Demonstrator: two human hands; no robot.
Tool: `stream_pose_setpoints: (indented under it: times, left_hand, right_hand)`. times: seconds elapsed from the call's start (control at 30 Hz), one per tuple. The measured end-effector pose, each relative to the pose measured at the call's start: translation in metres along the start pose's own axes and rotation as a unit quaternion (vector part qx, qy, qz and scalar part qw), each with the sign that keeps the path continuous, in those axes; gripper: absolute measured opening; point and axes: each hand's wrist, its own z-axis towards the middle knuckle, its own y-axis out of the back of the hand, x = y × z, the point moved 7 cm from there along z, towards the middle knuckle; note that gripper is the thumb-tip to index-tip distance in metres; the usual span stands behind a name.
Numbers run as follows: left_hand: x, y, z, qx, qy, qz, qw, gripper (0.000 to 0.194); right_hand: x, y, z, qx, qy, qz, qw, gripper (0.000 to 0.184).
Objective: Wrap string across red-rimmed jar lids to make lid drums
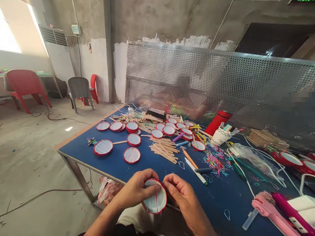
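My left hand grips a small round white disc with a red rim, its thumb lying across the face. Thin lines, one of them red, run down that face. My right hand is beside the disc's right edge with thumb and fingers pinched together; what lies between them is hidden. Beyond my hands on the blue table are more red-rimmed discs, some in stacks. Wooden craft sticks lie in a pile, and a tangle of coloured rubber bands is to their right.
A pink glue gun lies at the right front. Markers, a white pen cup and a red flask are farther back. A perforated metal panel borders the table's back. Chairs stand on the left.
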Motion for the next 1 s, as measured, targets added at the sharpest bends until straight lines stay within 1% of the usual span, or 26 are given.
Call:
stream_pose_setpoints:
  times: [0.07, 0.13, 0.27, 0.4, 0.5, 0.57, 0.67, 0.73, 0.8, 0.87, 0.93, 1.0]
  left_hand:
    - [0.001, 0.0, 0.001, -0.011, -0.002, 0.002, 1.0, 0.013]
    - [0.002, -0.001, 0.001, -0.019, -0.005, 0.014, 1.0, 0.012]
    - [0.0, -0.003, 0.001, -0.027, -0.004, 0.07, 0.997, 0.01]
    - [-0.003, -0.004, 0.0, -0.013, 0.0, 0.099, 0.995, 0.012]
    - [-0.003, -0.004, 0.002, 0.011, 0.001, 0.072, 0.997, 0.014]
    - [-0.002, -0.001, 0.002, 0.015, 0.002, 0.041, 0.999, 0.016]
    - [0.002, 0.004, 0.003, 0.02, 0.01, -0.02, 1.0, 0.028]
    - [0.005, 0.006, 0.003, 0.035, 0.018, -0.068, 0.997, 0.033]
    - [0.008, 0.007, 0.003, 0.052, 0.021, -0.111, 0.992, 0.038]
    - [0.01, 0.008, 0.004, 0.062, 0.025, -0.142, 0.988, 0.044]
    - [0.012, 0.008, 0.004, 0.067, 0.03, -0.154, 0.985, 0.048]
    - [0.012, 0.007, 0.003, 0.067, 0.028, -0.154, 0.985, 0.048]
  right_hand:
    - [0.006, 0.003, -0.003, 0.015, 0.006, -0.029, 0.999, 0.034]
    - [0.014, 0.006, -0.004, 0.013, 0.023, -0.061, 0.998, 0.032]
    - [0.027, 0.01, -0.003, -0.032, 0.073, -0.106, 0.991, 0.029]
    - [0.034, 0.002, 0.0, -0.051, 0.129, -0.156, 0.978, 0.027]
    - [0.036, -0.008, 0.002, -0.046, 0.158, -0.174, 0.971, 0.027]
    - [0.035, -0.011, 0.003, -0.045, 0.171, -0.17, 0.97, 0.028]
    - [0.033, -0.013, 0.004, -0.051, 0.19, -0.165, 0.966, 0.03]
    - [0.03, -0.013, 0.004, -0.054, 0.204, -0.178, 0.961, 0.031]
    - [0.028, -0.012, 0.003, -0.06, 0.218, -0.21, 0.951, 0.031]
    - [0.026, -0.011, 0.001, -0.075, 0.242, -0.247, 0.935, 0.029]
    - [0.026, -0.011, -0.001, -0.102, 0.283, -0.277, 0.913, 0.028]
    - [0.03, -0.012, -0.004, -0.138, 0.332, -0.299, 0.884, 0.028]
